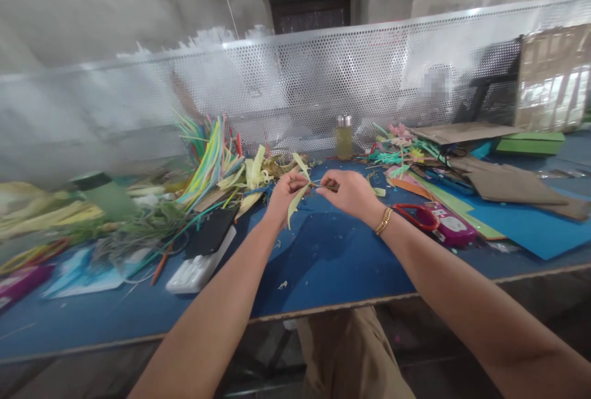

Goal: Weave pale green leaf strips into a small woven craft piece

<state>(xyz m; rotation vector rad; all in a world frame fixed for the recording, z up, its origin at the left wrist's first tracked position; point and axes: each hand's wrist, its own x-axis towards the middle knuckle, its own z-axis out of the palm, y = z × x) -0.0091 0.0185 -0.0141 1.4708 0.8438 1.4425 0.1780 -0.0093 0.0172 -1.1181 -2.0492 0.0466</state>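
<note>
My left hand [285, 194] is closed in a pinch on a pale yellow-green leaf strip [295, 197] that curls above and hangs below the fingers. My right hand [351, 193], with a gold bracelet at the wrist, is closed on the thin stem end of the same strip, a few centimetres to the right. Both hands hover just over the blue table top [323, 263], near its far middle.
A pile of coloured strips and straws [210, 162] lies left of the hands, with a black phone [212, 231] and white tray [196, 270]. Red-handled scissors [418, 215], a pink case [450, 226], a small bottle [343, 137], cardboard and paper sheets lie right. A perforated metal screen [323, 79] backs the table.
</note>
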